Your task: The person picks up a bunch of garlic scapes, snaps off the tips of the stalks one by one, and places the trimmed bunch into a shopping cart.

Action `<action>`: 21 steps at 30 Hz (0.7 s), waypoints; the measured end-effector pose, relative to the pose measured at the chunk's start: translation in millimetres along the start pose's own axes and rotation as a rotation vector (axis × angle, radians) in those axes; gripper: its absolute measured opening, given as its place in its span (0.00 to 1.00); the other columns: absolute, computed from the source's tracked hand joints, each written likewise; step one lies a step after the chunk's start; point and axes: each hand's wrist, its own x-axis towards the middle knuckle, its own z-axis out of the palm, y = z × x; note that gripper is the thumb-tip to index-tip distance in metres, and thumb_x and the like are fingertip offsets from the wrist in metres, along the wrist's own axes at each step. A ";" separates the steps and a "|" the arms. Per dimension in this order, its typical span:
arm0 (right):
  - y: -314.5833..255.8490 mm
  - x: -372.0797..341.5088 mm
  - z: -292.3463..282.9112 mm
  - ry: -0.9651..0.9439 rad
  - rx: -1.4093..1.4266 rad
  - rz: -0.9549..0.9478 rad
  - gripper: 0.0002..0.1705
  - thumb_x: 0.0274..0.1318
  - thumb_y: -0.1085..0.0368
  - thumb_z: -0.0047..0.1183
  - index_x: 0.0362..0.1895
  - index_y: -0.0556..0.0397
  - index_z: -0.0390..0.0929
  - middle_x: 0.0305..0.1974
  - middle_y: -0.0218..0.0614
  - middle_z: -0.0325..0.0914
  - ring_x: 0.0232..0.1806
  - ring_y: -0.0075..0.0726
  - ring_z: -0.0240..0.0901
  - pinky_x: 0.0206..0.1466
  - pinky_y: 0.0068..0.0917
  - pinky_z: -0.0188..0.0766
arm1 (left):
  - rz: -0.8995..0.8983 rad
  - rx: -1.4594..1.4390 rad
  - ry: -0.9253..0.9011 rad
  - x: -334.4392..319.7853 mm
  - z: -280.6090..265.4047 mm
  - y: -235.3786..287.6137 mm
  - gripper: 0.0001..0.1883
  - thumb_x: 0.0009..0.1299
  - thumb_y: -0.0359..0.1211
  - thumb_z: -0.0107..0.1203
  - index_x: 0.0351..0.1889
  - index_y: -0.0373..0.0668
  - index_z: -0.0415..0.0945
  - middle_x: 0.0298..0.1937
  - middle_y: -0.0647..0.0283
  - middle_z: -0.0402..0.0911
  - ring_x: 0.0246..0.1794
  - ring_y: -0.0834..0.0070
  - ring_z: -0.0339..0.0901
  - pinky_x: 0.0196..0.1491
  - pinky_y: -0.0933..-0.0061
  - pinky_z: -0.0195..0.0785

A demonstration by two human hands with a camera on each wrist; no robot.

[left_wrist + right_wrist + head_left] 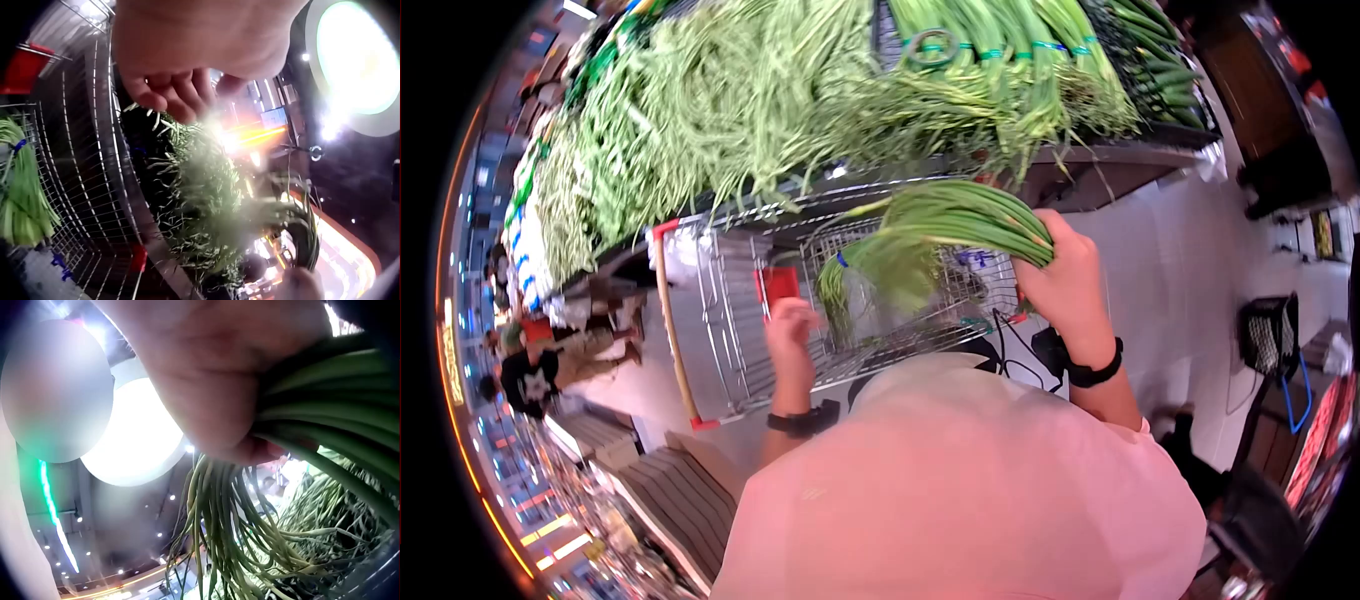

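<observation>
My right hand (1068,268) grips a thick bunch of garlic scapes (980,217) at one end. The long green stems arch leftward over the shopping cart, with their far part blurred. In the right wrist view, the stems (337,415) pass through the curled hand and thin tips hang below it. My left hand (792,335) is at the cart's near side, close to a red panel (778,284). Its fingers (181,94) are loosely bent, with nothing in them. Inside the cart lies another green bunch (25,209) with a blue tie.
The metal cart (668,310) stands between my body and the produce display. Pale green stringy vegetables (700,110) are heaped on the left, with banded green bunches (1000,45) on the right. A black basket (1268,335) is at the right. A person (530,380) is at the far left.
</observation>
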 end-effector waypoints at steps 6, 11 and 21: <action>-66.6 33.2 105.7 -0.268 0.189 -0.021 0.17 0.53 0.71 0.62 0.49 0.60 0.82 0.33 0.40 0.85 0.36 0.28 0.78 0.46 0.30 0.77 | 0.151 0.592 -0.471 -38.7 85.5 40.5 0.33 0.74 0.36 0.66 0.74 0.35 0.69 0.68 0.52 0.79 0.70 0.67 0.76 0.72 0.63 0.68; -130.5 23.9 193.7 -0.437 0.152 -0.166 0.19 0.53 0.68 0.63 0.51 0.57 0.83 0.34 0.45 0.86 0.34 0.39 0.85 0.43 0.35 0.79 | 0.430 0.124 -0.239 -22.5 89.5 41.7 0.43 0.74 0.38 0.66 0.82 0.37 0.55 0.78 0.51 0.69 0.77 0.69 0.67 0.76 0.64 0.61; -199.1 -72.7 262.3 -0.555 -0.165 -0.848 0.32 0.47 0.62 0.70 0.58 0.46 0.75 0.38 0.41 0.86 0.40 0.54 0.85 0.39 0.45 0.81 | 0.399 -0.896 0.022 -60.5 -9.6 87.9 0.18 0.86 0.37 0.48 0.66 0.34 0.73 0.75 0.44 0.71 0.79 0.55 0.65 0.81 0.54 0.57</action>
